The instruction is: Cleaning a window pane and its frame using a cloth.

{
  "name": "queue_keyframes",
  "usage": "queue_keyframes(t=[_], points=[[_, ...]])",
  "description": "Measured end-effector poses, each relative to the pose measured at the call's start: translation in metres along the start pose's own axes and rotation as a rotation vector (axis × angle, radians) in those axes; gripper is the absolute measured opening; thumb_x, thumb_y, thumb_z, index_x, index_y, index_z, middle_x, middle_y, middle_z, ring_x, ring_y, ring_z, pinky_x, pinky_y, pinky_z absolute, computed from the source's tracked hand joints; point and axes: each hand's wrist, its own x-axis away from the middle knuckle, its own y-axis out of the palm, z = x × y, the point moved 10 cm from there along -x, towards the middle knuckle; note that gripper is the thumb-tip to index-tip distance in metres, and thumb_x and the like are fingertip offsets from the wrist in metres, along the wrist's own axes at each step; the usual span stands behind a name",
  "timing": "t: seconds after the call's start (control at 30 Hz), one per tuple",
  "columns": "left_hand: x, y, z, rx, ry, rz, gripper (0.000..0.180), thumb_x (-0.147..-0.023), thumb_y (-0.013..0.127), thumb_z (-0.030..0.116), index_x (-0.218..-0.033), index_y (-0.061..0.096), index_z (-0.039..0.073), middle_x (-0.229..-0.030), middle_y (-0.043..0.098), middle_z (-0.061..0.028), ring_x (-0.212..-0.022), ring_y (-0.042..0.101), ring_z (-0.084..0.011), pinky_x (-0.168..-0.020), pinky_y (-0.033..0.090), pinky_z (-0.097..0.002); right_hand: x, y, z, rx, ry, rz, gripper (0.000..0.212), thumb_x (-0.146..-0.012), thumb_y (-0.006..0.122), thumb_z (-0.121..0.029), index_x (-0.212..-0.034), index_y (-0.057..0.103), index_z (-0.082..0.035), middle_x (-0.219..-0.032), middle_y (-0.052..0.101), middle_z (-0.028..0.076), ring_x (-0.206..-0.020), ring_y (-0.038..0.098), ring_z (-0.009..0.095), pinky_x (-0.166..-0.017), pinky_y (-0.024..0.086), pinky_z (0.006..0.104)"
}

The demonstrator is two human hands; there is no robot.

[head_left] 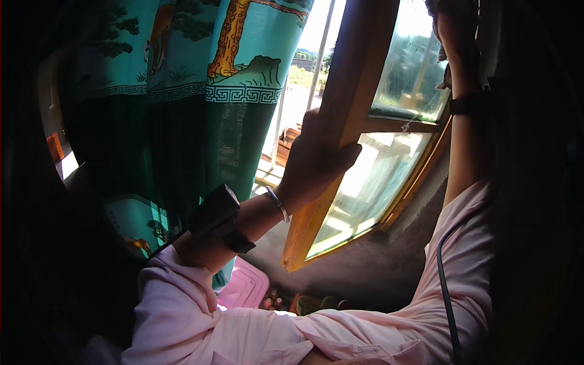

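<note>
A wooden casement window (pixel 344 121) with two visible glass panes stands swung open before me. My left hand (pixel 316 159) is closed round the window's outer wooden edge, its thumb lying on the side facing me. High at the upper right, my right hand (pixel 455 27) is raised beside the upper glass pane (pixel 410 73), its fingers bent and partly in shadow. Something crumpled shows along that hand near the glass, too dark to name. Smears and light streaks mark the upper pane. The lower pane (pixel 368 182) reflects bright light.
A green curtain (pixel 237 134) with tree and animal pictures hangs at the left. Metal bars (pixel 319 55) stand in the bright window opening. Below are a pink plastic lid (pixel 244 283), several small bottles (pixel 274 301) and a grey wall (pixel 389 261). A dark cable (pixel 446 286) runs along my right sleeve.
</note>
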Motion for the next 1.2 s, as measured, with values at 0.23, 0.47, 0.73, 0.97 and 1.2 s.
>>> queue_keyframes(t=[0.23, 0.47, 0.73, 0.97, 1.2], points=[[0.006, -0.004, -0.003, 0.141, -0.082, 0.046, 0.062, -0.073, 0.072, 0.03, -0.12, 0.039, 0.006, -0.105, 0.052, -0.0159, -0.099, 0.056, -0.0286, -0.081, 0.046, -0.0404, -0.007, -0.066, 0.141, -0.588, 0.133, -0.12, 0.035, -0.092, 0.046, -0.014, -0.123, 0.048, 0.001, -0.126, 0.054, 0.012, -0.121, 0.048, 0.023, -0.099, 0.041, 0.035], [-0.002, -0.013, -0.012, -0.044, 0.01, 0.064, 0.067, -0.075, 0.07, 0.035, -0.126, 0.04, 0.004, -0.105, 0.049, -0.0129, -0.097, 0.056, -0.0259, -0.082, 0.046, -0.0378, 0.194, -0.055, 0.077, -0.052, 0.417, -0.199, 0.038, -0.09, 0.05, -0.002, -0.128, 0.048, -0.004, -0.116, 0.054, 0.007, -0.108, 0.053, 0.017, -0.093, 0.043, 0.0282], [0.058, 0.002, -0.037, -0.032, -0.262, -0.062, 0.083, -0.075, 0.071, 0.046, -0.133, 0.03, 0.002, -0.116, 0.047, -0.0233, -0.102, 0.056, -0.0354, -0.085, 0.045, -0.0438, 0.425, -0.133, -0.076, -0.226, 1.206, -0.041, 0.037, -0.094, 0.049, -0.02, -0.125, 0.048, -0.001, -0.115, 0.056, 0.008, -0.101, 0.057, 0.018, -0.088, 0.045, 0.0316], [0.339, -0.057, -0.089, -0.456, -0.473, -0.352, 0.08, -0.082, 0.063, 0.043, -0.143, 0.026, 0.006, -0.135, 0.037, -0.0246, -0.127, 0.036, -0.0384, -0.107, 0.029, -0.0454, 0.61, -0.146, -0.234, -0.595, 1.736, 0.15, 0.037, -0.094, 0.049, -0.021, -0.125, 0.048, -0.001, -0.115, 0.057, 0.009, -0.101, 0.058, 0.018, -0.089, 0.045, 0.0318], [0.829, -0.329, -0.033, -1.04, -1.809, -0.985, 0.046, -0.067, 0.07, 0.03, -0.106, 0.066, 0.005, -0.112, 0.062, -0.0177, -0.101, 0.061, -0.0333, -0.089, 0.049, -0.0415, 0.695, -0.088, -0.339, -0.851, 2.034, 0.191, 0.037, -0.093, 0.05, -0.022, -0.124, 0.049, -0.001, -0.115, 0.057, 0.009, -0.101, 0.058, 0.019, -0.089, 0.045, 0.032]])
